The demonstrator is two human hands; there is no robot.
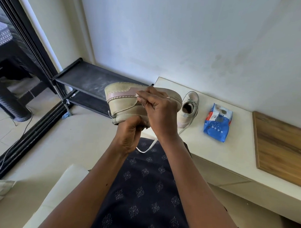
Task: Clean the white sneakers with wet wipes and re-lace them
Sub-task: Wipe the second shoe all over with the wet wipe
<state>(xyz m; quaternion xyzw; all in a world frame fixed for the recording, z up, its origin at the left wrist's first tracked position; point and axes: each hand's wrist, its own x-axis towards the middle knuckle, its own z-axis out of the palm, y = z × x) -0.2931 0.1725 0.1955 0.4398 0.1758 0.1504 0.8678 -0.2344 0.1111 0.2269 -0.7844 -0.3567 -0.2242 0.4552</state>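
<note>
I hold a white sneaker (122, 102) on its side in front of me, sole turned up and away, its rim scuffed. My left hand (130, 132) grips it from below at the opening. My right hand (157, 107) pinches a small white wet wipe (136, 95) against the sneaker's side. A white lace (147, 148) hangs in a loop below my hands. The second sneaker (189, 108) stands on the white counter (218, 151), laces loose. A blue pack of wet wipes (217, 122) lies to its right.
A wooden board (281, 147) lies at the counter's right end. A black shoe rack (89, 83) stands against the wall behind the held sneaker. A sliding glass door with a black frame (31, 60) is at left. A white seat edge (60, 192) lies below my left arm.
</note>
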